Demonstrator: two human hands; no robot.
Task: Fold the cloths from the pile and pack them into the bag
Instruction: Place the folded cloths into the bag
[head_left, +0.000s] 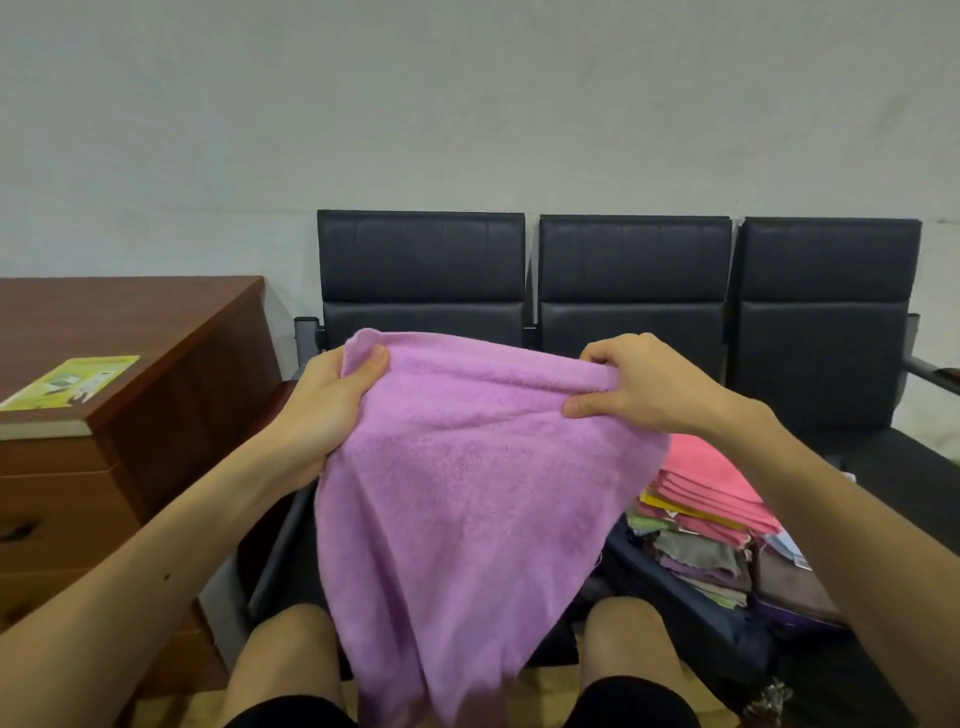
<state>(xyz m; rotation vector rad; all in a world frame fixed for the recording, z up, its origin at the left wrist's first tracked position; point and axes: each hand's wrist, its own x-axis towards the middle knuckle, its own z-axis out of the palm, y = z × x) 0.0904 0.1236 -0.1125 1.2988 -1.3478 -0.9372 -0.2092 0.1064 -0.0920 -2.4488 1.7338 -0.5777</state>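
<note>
Two hands hold my purple towel (462, 499) up over my knees: left hand (324, 410) and right hand (641, 387) each pinch its top edge; folded cloths (706, 514) sit stacked at right.

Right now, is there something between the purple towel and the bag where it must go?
Nothing visible blocks the way. Both the left hand and right hand hold the purple towel up in the air. The bag lies open just to its right, with folded cloths stacked inside.
</note>
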